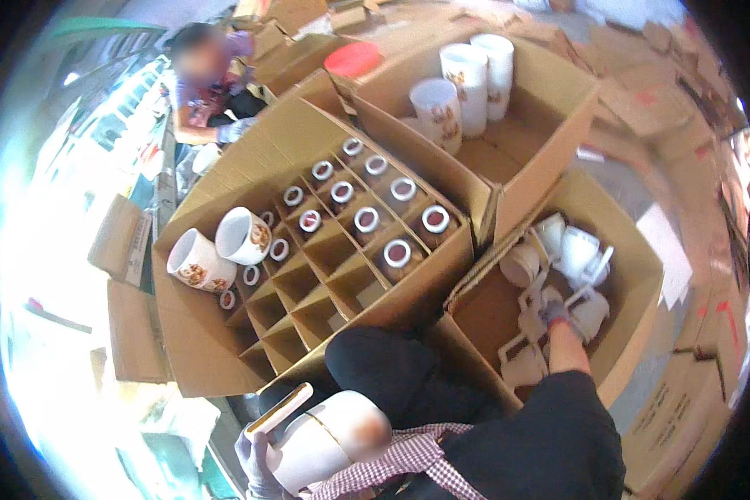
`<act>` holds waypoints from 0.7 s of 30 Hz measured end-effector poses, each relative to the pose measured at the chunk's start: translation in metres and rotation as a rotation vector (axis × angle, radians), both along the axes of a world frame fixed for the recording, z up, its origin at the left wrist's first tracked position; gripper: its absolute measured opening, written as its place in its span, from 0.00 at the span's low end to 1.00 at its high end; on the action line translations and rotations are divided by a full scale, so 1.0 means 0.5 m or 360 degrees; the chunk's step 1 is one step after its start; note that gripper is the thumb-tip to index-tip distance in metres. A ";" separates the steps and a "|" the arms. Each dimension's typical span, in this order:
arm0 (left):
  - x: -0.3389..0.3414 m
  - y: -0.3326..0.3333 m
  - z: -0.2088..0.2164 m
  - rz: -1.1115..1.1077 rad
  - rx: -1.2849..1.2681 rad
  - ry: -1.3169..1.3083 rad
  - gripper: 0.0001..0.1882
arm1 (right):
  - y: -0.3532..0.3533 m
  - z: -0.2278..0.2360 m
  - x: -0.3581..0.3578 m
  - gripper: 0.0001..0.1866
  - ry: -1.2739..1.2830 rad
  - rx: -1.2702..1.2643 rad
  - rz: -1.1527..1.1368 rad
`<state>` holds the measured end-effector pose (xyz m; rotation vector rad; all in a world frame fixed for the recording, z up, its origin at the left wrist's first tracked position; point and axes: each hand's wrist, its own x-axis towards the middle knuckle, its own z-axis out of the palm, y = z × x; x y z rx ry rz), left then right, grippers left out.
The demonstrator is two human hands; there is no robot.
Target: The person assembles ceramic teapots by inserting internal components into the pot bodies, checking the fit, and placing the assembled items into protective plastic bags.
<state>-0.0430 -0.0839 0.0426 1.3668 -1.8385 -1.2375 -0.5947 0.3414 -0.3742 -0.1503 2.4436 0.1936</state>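
Observation:
In a grey glove, my left hand (261,461) is closed around the lower side of a large white jug (312,450) with a long pale handle (282,410), tilted over my lap. My right hand (552,312), also gloved, reaches down into an open cardboard box (633,287) on the right. Its fingers close on a white handled piece (532,315) among several similar ones; the fingertips are partly hidden. Beside it lie a round beige-white tub (521,265) and more white handled pieces (590,310).
Ahead, a divided carton (204,358) holds several ring-topped containers (398,253). Two patterned white cups (200,260) rest on its left dividers. Behind, another carton (550,125) holds stacked patterned cups (464,87), with a red round item (352,59) beside it. Another person (212,92) works at far left.

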 end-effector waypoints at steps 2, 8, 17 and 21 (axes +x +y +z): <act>0.017 0.015 0.001 0.0009 0.0099 0.0076 0.24 | -0.072 0.063 0.029 0.27 0.0193 -0.0182 0.0444; 0.037 0.005 -0.034 -0.0101 0.0103 0.0168 0.28 | -0.124 0.475 0.096 0.28 -0.0521 -0.0921 0.0102; 0.050 0.008 -0.051 -0.0173 0.0252 0.0455 0.17 | -0.326 1.023 0.168 0.21 0.0104 -0.1345 0.1041; 0.073 0.016 -0.079 -0.0151 0.0254 0.0582 0.11 | -0.564 1.050 0.165 0.19 0.0109 -0.1613 0.1052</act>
